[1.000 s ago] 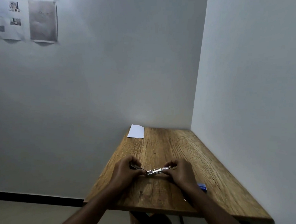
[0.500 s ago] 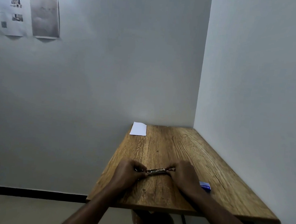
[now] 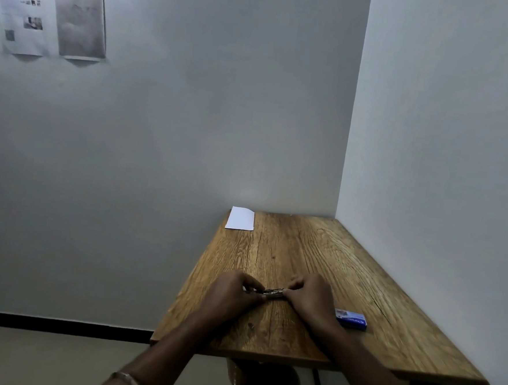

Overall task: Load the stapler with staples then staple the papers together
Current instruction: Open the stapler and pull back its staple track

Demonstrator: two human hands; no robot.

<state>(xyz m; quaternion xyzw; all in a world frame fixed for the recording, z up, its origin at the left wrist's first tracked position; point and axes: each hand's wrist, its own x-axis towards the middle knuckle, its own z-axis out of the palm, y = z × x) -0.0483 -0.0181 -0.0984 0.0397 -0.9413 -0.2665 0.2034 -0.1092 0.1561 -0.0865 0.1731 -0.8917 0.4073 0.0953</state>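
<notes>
A small metal stapler point(image 3: 273, 293) lies low over the wooden table point(image 3: 302, 256), near its front edge. My left hand point(image 3: 230, 294) grips its left end and my right hand point(image 3: 310, 298) grips its right end, so only a short middle stretch shows. Whether it is hinged apart is hidden by my fingers. A blue staple box point(image 3: 352, 319) rests on the table just right of my right wrist. White papers point(image 3: 240, 218) lie at the table's far left corner, well away from both hands.
Walls close off the table at the back and along its right side. Sheets point(image 3: 53, 20) are taped to the wall at the upper left. A dark rounded object point(image 3: 264, 376) sits under the table's front edge.
My hands have drawn closer together over the stapler, and less of it shows; it now lies flatter. The view has shifted slightly, uncovering more of the blue box.
</notes>
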